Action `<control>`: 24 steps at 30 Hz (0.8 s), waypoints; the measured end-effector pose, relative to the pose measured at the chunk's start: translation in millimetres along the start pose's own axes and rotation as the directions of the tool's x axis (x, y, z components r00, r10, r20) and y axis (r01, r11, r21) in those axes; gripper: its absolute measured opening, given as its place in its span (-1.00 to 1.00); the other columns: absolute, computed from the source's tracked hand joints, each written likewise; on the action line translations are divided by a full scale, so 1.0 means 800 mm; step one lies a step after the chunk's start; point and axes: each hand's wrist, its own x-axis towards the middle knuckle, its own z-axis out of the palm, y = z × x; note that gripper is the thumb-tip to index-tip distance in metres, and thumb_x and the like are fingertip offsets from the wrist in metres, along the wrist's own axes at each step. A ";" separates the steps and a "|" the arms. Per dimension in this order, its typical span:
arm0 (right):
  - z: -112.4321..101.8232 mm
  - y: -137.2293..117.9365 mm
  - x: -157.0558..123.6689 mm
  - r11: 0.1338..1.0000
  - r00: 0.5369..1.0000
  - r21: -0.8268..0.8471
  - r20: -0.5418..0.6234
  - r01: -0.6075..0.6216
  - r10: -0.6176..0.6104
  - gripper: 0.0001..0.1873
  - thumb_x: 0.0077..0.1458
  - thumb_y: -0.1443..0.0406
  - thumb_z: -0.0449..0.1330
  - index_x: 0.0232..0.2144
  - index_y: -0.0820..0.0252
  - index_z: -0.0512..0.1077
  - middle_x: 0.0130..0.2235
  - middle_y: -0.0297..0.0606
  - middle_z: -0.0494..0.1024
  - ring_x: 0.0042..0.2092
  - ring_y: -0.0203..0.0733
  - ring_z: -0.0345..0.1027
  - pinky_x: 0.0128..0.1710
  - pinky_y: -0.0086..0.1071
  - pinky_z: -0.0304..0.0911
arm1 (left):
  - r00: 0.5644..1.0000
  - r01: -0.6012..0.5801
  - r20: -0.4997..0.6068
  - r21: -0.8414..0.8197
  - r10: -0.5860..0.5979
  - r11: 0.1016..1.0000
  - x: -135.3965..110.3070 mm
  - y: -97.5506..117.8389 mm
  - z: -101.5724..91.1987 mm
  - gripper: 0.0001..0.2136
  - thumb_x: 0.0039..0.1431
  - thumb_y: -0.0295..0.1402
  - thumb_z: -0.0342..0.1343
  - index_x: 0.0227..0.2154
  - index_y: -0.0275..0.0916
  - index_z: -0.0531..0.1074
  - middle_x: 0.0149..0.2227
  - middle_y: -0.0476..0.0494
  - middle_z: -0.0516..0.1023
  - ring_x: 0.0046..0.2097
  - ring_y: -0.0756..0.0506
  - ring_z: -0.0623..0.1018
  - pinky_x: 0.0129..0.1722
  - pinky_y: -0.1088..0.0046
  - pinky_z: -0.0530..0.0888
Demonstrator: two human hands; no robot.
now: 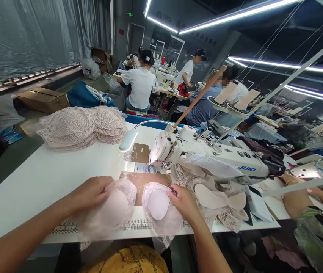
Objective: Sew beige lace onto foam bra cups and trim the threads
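Bra cups (pixel 115 207), pale pink with lace borders, lay in the head view on the near side of the white sewing table (pixel 50 167), side by side over the printed ruler (pixel 135 224), with some sheer fabric hanging past the near edge. Whether the two were joined in the middle could not be made out.

The person's left hand (pixel 97 192) pinched the lace and mesh at the outer side of the left cup between thumb and fingers. The right hand (pixel 186 203) was closed around small dark thread snips (pixel 173 190), their tip beside the upper right border of the right cup; whether the blades stood apart was too small to tell.

The likeliest harm was a nick: with the point so near thin lace, a slight slip of the right hand could have cut mesh instead of a thread. A hard pull by the left hand might have stretched or torn the border, and the overhanging fabric could have dragged the work off the table. On the right, loose cup pieces (pixel 214 197) lay near the right hand, so a sheer edge might have strayed under the blades. Just beyond stood the JUKI sewing machine (pixel 207 155), whose needle area could have snagged stray lace pushed too far.
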 end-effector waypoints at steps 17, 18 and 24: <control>0.035 -0.226 0.151 0.521 0.719 0.500 -0.414 0.692 -0.558 -0.70 0.29 0.22 -0.03 -0.02 0.13 0.39 0.07 -0.13 0.45 0.16 -0.11 0.30 0.22 -0.19 0.17 | 0.702 0.070 -0.711 0.121 0.037 0.990 -0.082 -0.074 -0.136 -0.77 0.24 -0.14 -0.07 -0.25 -0.19 0.32 0.00 -0.18 0.53 -0.07 -0.18 0.54 -0.10 0.35 0.42; 0.031 -0.242 0.173 0.488 0.656 0.438 -0.523 0.755 -0.544 -0.69 0.30 0.22 -0.05 -0.01 0.13 0.38 0.11 -0.12 0.42 0.20 -0.11 0.25 0.25 -0.18 0.13 | 0.614 0.076 -0.779 0.222 0.130 0.972 -0.075 -0.072 -0.162 -0.80 0.24 -0.19 -0.07 -0.27 -0.21 0.29 0.02 -0.20 0.52 -0.06 -0.16 0.53 -0.04 0.32 0.40; 0.028 -0.295 0.288 0.505 0.532 0.252 -0.645 0.826 -0.548 -0.60 0.28 0.32 -0.11 0.10 0.18 0.31 0.26 -0.07 0.24 0.33 -0.12 0.02 0.32 -0.05 -0.03 | 0.573 0.090 -0.763 0.423 0.301 0.901 -0.001 -0.090 -0.248 -0.93 0.23 -0.44 -0.09 -0.34 -0.30 0.27 0.28 -0.21 0.22 0.33 -0.12 0.14 0.31 0.27 0.05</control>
